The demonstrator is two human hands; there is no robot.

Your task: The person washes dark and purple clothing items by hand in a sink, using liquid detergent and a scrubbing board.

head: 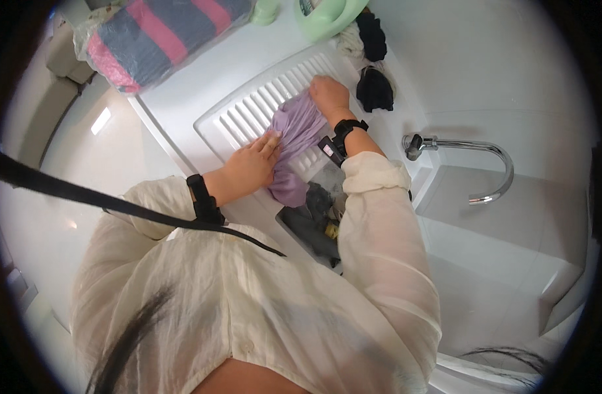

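A wet-looking lavender cloth (301, 120) lies bunched across the ribbed white washboard (242, 118) built into the sink counter. My right hand (330, 94) is closed in a fist on the cloth's upper end. My left hand (252, 162) lies along its near edge with the fingers together, gripping or pressing it; the thumb side is partly hidden. The lower end of the cloth hangs over the rim of the sink basin (286, 221). Dark garments (316, 212) lie in the basin, with a small yellow item (332, 230) among them; my right sleeve hides part of it.
A chrome faucet (488, 147) curves out from the wall at right. Black bundled cloths (375, 88) and a whitish one (350, 44) sit along the wall side. A light green plastic container (325, 19) and a plastic-wrapped striped pink-and-grey bundle (163, 39) stand at the far end.
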